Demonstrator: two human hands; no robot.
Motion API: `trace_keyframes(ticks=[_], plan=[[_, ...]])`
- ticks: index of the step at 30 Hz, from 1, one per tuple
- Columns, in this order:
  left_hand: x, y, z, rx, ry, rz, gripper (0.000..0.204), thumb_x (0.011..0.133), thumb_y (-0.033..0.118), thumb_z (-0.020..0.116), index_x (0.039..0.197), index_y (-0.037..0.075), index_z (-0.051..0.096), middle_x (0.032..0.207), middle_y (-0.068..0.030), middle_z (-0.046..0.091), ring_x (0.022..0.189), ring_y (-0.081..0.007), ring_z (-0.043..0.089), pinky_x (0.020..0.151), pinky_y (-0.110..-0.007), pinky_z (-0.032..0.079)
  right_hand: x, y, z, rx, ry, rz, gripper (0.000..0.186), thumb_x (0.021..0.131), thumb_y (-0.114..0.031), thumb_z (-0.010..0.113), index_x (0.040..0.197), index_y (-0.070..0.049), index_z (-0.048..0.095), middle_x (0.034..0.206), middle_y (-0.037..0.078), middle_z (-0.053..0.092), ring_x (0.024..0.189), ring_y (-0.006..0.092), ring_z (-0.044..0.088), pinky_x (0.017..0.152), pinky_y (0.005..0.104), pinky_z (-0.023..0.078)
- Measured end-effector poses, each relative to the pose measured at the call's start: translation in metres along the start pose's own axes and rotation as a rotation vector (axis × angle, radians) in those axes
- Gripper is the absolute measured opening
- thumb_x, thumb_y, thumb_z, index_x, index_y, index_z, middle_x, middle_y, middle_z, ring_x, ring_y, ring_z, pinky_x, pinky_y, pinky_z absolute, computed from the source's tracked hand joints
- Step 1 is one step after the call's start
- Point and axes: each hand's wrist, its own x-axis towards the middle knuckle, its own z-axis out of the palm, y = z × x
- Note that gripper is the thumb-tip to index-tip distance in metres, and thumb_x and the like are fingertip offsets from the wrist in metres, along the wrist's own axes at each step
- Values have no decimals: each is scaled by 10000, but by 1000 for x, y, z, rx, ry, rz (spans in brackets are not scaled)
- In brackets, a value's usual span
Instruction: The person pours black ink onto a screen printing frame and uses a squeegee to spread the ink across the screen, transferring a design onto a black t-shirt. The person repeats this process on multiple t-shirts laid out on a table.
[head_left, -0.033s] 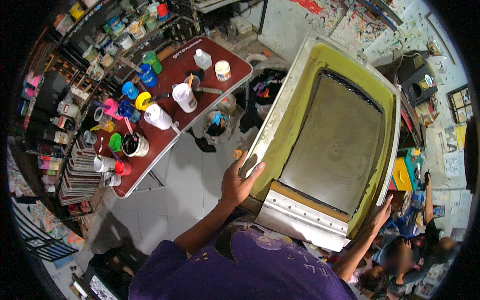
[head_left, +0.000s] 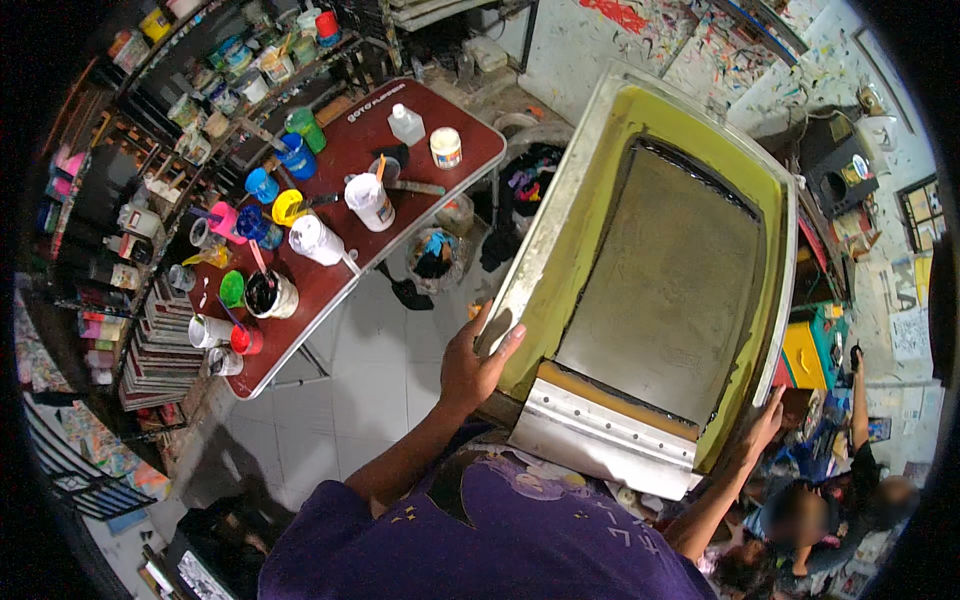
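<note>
I hold up a large screen printing frame with a pale metal rim, tilted slightly to the right. Yellow-green coating borders its grey mesh, and dark ink lines the edges of that mesh. A squeegee, with a silver metal holder and an amber blade, rests inside the near end. My left hand is closed round the left rim, thumb on top. On the near right side, my right hand grips the opposite rim, its fingers partly hidden behind the frame.
To the left stands a dark red folding table holding several paint tubs, a white tub and a clear bottle. Shelves of jars rise behind it. Bags sit on the tiled floor. Other people are at lower right.
</note>
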Motion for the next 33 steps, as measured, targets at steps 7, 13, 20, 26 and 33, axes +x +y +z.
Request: trace_keyframes(ticks=[7,13,20,26,33], plan=[[88,18,19,208,238,20,719,943,403,730,1497,20,480,1333,-219,653,1227,-257,631,1053,-362,466,131,-36,157,-133,-183,111,559,1025,-532,562,1083,20,634,1082,95,671,960,169,587,888,319,456],[127,40,52,-102,466,-47,600,957,366,730,1431,34,572,1306,-188,673,1205,-217,617,1051,-345,453,208,-52,263,-35,-298,-153,738,989,-639,532,1170,70,628,1024,130,666,946,254,582,923,379,453],[164,53,69,-201,614,-162,540,984,353,700,1346,-41,624,1228,-130,697,1122,-170,616,1009,-308,459,279,-89,373,-46,-436,-183,653,980,-615,576,943,37,590,841,83,558,806,197,477,797,346,430],[210,53,83,-262,748,-103,563,983,460,671,1233,-39,599,1065,-143,661,993,-200,590,926,-323,464,322,-126,462,-86,-574,-179,815,957,-673,553,1204,104,542,1118,168,578,1065,254,498,983,372,381],[297,42,76,-175,977,-297,899,1001,749,309,1326,-84,410,1293,-241,479,1185,-306,497,1083,-399,355,386,-148,589,-114,-637,-195,824,965,-674,545,1118,134,601,999,145,635,932,227,546,902,371,444]])
